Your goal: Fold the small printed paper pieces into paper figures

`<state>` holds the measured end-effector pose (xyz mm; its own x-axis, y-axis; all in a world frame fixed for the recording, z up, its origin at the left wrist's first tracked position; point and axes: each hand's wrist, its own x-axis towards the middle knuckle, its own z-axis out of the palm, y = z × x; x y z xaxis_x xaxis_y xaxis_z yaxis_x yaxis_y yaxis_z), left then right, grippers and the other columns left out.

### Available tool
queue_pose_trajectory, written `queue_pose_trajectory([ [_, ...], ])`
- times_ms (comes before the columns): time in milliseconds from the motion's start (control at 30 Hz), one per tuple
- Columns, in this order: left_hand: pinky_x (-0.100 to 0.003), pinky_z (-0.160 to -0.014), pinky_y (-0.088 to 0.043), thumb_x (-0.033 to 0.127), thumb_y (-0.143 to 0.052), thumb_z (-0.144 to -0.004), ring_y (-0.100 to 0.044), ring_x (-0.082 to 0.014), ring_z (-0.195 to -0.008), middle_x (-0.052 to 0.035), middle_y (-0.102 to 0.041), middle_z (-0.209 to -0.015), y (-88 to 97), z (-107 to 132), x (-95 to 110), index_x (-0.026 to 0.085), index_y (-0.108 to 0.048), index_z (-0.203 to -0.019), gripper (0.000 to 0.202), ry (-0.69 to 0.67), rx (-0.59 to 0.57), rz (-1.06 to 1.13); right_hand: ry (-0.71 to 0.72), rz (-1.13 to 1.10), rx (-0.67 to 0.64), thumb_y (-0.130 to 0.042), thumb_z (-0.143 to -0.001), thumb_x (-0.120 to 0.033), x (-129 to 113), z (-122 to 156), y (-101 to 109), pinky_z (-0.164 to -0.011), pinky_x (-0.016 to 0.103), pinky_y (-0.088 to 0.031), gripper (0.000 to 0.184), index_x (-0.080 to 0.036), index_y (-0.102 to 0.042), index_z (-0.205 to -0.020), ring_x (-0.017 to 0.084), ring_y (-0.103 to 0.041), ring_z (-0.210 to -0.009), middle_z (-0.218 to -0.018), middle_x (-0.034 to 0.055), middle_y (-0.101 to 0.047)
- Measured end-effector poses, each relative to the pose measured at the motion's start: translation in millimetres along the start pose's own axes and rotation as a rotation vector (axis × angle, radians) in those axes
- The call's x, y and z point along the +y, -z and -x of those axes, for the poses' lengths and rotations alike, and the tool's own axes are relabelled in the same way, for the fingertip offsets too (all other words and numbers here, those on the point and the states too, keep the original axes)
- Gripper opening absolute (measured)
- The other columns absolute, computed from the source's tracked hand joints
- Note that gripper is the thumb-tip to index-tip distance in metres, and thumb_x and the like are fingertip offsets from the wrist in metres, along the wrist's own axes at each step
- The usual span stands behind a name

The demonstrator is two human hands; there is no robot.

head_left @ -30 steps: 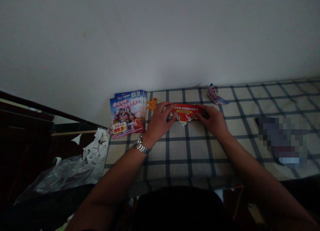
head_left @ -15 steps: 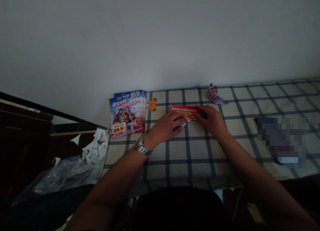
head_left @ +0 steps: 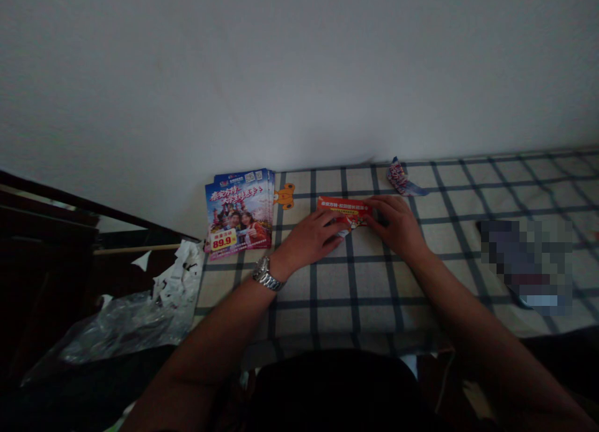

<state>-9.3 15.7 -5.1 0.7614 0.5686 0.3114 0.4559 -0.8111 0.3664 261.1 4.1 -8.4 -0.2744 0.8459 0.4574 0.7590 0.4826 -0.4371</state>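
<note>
A red printed flyer, folded into a narrow strip with a white and yellow picture at its lower edge, lies on the checked cloth. My left hand, with a metal watch on its wrist, has its fingers closed on the flyer's left part. At the right end, my right hand grips the paper between thumb and fingers. Left of my hands sits a stack of blue and pink flyers. Behind my right hand is a crumpled, folded flyer. Fingers cover parts of the red flyer.
The checked cloth spreads over the surface up to the white wall. A dark, blurred-out object lies on the right. Down at the left are torn white paper and a clear plastic bag.
My right hand's fingers have shifted very slightly on the red flyer's right end, and the strip looks a little flatter. Everything else stays where it was.
</note>
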Motion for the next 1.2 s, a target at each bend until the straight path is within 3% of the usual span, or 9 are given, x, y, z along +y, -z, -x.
queue_pose_trajectory([
  [200,-0.05,-0.116,-0.049,0.03,-0.056,-0.105,-0.055,-0.0264,-0.133,-0.0087,-0.058,-0.142,-1.6,0,0,0.026,-0.061,-0.137,0.032,0.01,0.006,-0.003,0.099,-0.024,-0.101,-0.064,-0.1,-0.031,-1,-1,-4,-0.103,0.052,-0.052,0.025,-0.025,-0.074,-0.122,0.031,-0.065,-0.114,-0.128,0.0091,-0.075],
  [733,-0.051,-0.113,-0.05,0.034,-0.057,-0.105,-0.054,-0.0294,-0.131,-0.0109,-0.058,-0.139,0.3,0,3,0.025,-0.065,-0.134,0.031,-0.005,0.005,-0.089,0.113,-0.007,-0.117,-0.064,-0.1,-0.031,-1,-2,-5,-0.1,0.053,-0.052,0.022,-0.025,-0.075,-0.117,0.031,-0.067,-0.112,-0.126,0.0096,-0.076],
  [967,-0.056,-0.116,-0.046,0.032,-0.06,-0.104,-0.051,-0.032,-0.136,-0.0107,-0.057,-0.142,4.9,2,2,0.026,-0.069,-0.128,0.027,0.084,0.035,-0.138,0.105,-0.02,-0.124,-0.065,-0.1,-0.034,0,0,-5,-0.1,0.051,-0.051,0.022,-0.026,-0.075,-0.118,0.03,-0.068,-0.113,-0.125,0.0095,-0.076],
  [1200,-0.054,-0.11,-0.048,0.031,-0.061,-0.103,-0.057,-0.0309,-0.127,-0.0108,-0.061,-0.138,9.9,2,0,0.023,-0.069,-0.125,0.025,0.2,0.112,-0.171,0.135,-0.067,-0.173,-0.066,-0.099,-0.034,0,3,-5,-0.1,0.051,-0.05,0.023,-0.027,-0.075,-0.119,0.029,-0.067,-0.115,-0.125,0.0095,-0.076],
])
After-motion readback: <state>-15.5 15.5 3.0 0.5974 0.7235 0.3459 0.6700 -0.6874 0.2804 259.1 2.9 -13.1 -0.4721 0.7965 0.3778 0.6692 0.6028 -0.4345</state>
